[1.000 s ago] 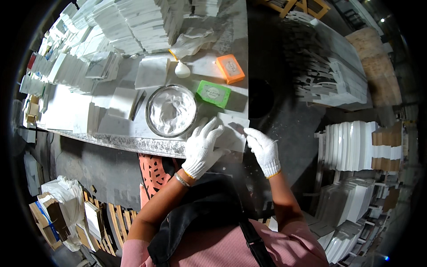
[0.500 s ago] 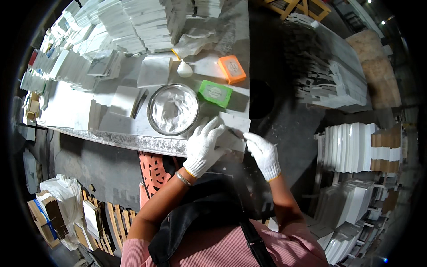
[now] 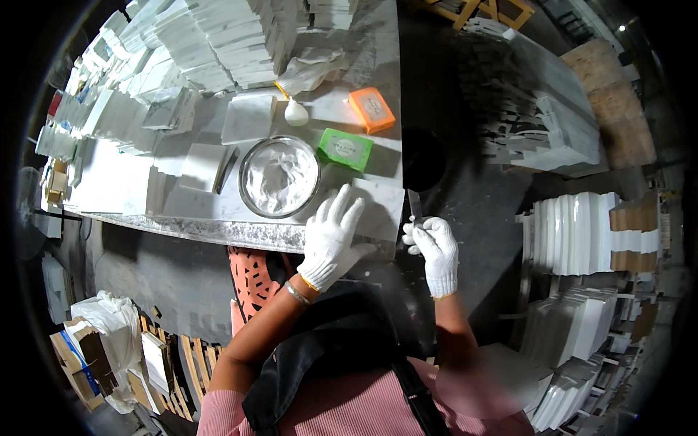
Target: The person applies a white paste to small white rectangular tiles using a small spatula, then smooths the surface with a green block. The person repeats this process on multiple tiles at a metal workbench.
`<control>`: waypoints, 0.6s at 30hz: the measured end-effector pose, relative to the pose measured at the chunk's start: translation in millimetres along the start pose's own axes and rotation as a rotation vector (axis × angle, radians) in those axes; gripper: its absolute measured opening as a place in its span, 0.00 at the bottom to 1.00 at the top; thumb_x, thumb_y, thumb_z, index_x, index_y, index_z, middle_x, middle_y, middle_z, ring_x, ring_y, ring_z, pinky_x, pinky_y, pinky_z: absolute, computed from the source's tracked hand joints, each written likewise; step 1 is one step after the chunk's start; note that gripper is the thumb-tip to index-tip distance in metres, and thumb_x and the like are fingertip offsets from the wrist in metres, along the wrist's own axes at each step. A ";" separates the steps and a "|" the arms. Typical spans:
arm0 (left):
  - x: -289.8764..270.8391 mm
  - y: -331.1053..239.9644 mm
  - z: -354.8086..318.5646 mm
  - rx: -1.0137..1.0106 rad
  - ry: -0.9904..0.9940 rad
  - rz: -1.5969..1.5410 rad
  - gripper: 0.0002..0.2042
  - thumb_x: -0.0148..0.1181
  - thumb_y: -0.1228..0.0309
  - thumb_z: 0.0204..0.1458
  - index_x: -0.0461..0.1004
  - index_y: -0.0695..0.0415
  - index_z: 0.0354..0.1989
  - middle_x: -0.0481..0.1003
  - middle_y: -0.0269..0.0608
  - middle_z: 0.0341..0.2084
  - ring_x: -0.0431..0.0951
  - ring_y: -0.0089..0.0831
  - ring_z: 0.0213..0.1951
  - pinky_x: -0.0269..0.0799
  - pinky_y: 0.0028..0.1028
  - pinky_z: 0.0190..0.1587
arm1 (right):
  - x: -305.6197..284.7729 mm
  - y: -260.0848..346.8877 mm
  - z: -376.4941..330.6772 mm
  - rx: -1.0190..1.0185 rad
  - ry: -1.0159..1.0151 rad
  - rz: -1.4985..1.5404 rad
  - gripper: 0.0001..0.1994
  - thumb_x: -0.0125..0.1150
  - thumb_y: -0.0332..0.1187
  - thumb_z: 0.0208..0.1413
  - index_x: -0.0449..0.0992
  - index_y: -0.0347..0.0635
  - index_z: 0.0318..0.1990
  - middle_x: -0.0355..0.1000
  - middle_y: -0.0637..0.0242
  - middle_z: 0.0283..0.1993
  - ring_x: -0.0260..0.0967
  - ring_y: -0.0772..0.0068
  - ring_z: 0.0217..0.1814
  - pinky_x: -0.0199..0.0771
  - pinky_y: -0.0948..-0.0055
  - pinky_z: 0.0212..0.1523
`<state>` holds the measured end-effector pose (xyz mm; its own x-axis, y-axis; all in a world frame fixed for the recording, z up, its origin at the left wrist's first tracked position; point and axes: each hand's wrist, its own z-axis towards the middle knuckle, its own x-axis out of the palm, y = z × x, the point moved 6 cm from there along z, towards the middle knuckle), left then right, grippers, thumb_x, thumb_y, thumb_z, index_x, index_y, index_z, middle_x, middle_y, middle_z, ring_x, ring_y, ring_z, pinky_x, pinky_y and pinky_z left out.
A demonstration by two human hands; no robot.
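Note:
My left hand wears a white knit glove and rests at the table's front edge with its fingers apart, holding nothing. Its fingertips reach a pale marble tile at the table's corner. My right hand, also gloved, is closed on a narrow, flat metal scraper just off the table's right edge. The blade points away from me; its handle is hidden in the glove. Beside my left hand stands a round bowl with white paste or powder in it.
Behind the bowl are a green box, an orange box and a white squeeze bulb. Flat tiles and tall tile stacks cover the table's left and back. More stacks stand on the right.
My right hand has pulled back off the tile to the table's right side, and the scraper blade now shows upright. My left hand has stayed nearly in place, its fingers more spread.

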<state>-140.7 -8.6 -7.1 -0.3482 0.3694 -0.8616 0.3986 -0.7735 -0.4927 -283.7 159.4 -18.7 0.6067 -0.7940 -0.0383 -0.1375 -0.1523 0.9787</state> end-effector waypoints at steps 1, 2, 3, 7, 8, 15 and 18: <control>1.6 -3.6 -0.4 0.031 -0.015 0.031 0.46 0.78 0.55 0.35 0.65 0.51 0.67 0.58 0.51 0.72 0.60 0.53 0.69 0.67 0.48 0.61 | 1.0 -4.1 1.7 -0.069 -0.008 -0.036 0.04 0.62 0.26 0.64 0.76 0.38 0.43 0.81 0.66 0.44 0.76 0.81 0.39 0.77 0.78 0.37; 4.1 -8.5 3.8 0.086 0.001 0.022 0.48 0.78 0.54 0.36 0.63 0.54 0.69 0.55 0.54 0.73 0.56 0.54 0.72 0.65 0.49 0.63 | 1.8 -7.0 2.6 -0.140 -0.013 -0.075 0.03 0.63 0.25 0.63 0.76 0.38 0.41 0.81 0.66 0.44 0.76 0.81 0.39 0.77 0.78 0.37; 5.8 -11.2 9.3 0.091 0.021 0.040 0.49 0.78 0.54 0.36 0.62 0.55 0.70 0.54 0.55 0.73 0.55 0.55 0.72 0.64 0.49 0.64 | 0.5 -12.7 3.1 -0.132 -0.025 -0.120 0.03 0.64 0.25 0.62 0.76 0.38 0.40 0.81 0.66 0.45 0.76 0.82 0.39 0.77 0.78 0.37; 10.9 -12.8 34.0 0.129 0.115 0.088 0.54 0.78 0.53 0.35 0.57 0.59 0.72 0.54 0.57 0.72 0.54 0.57 0.73 0.60 0.50 0.67 | -1.1 -16.2 3.0 -0.166 -0.087 -0.147 0.03 0.66 0.23 0.59 0.77 0.37 0.36 0.81 0.65 0.46 0.76 0.81 0.42 0.77 0.76 0.42; 10.6 -13.0 38.5 0.151 0.116 0.105 0.55 0.78 0.52 0.35 0.56 0.59 0.73 0.54 0.57 0.72 0.54 0.57 0.73 0.60 0.50 0.67 | 0.2 -15.0 3.2 -0.190 -0.109 -0.115 0.03 0.67 0.23 0.58 0.78 0.37 0.36 0.81 0.64 0.46 0.76 0.80 0.43 0.78 0.75 0.43; 0.8 -24.3 41.3 0.127 -0.067 -0.047 0.49 0.80 0.50 0.26 0.67 0.55 0.63 0.68 0.49 0.60 0.65 0.53 0.64 0.65 0.48 0.62 | 4.8 0.7 6.2 -0.664 -0.161 -0.504 0.07 0.67 0.19 0.53 0.80 0.38 0.39 0.81 0.57 0.45 0.80 0.58 0.47 0.79 0.65 0.50; -6.4 -27.0 43.3 0.088 -0.068 -0.076 0.46 0.80 0.51 0.26 0.69 0.54 0.59 0.71 0.47 0.56 0.68 0.51 0.61 0.67 0.48 0.60 | -0.4 1.1 -1.9 -0.813 -0.147 -0.624 0.10 0.67 0.19 0.48 0.80 0.40 0.39 0.80 0.56 0.44 0.80 0.53 0.45 0.81 0.63 0.47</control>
<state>-186.0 -12.4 17.0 -0.4324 0.3949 -0.8106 0.2940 -0.7881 -0.5408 -282.6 160.6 -17.2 0.2799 -0.7826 -0.5560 0.7720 -0.1608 0.6150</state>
